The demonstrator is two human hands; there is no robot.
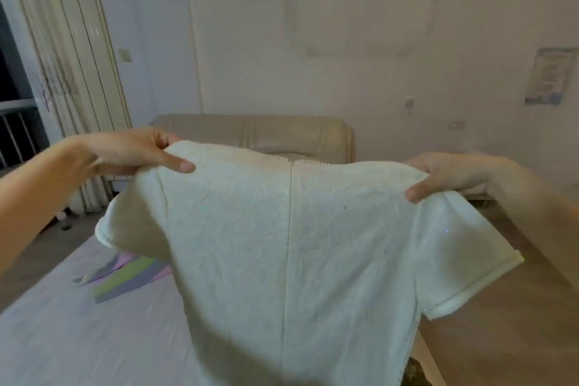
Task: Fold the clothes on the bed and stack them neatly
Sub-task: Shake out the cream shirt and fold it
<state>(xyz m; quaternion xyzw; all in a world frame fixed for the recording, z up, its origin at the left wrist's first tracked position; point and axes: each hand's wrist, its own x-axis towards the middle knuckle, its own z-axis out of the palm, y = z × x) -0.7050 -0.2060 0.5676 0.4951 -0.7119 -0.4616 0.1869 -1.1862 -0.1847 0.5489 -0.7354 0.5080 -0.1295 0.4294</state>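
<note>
A white short-sleeved top with a textured pattern and a centre seam hangs spread in the air in front of me, above the bed. My left hand pinches its left shoulder. My right hand pinches its right shoulder. Both sleeves droop outward. A striped garment in green, purple and pink lies flat on the pale sheet behind the top, partly hidden by it.
The bed's beige padded headboard stands against the far wall. A tall folded screen leans at the left by a dark window. Wooden floor runs along the right side of the bed.
</note>
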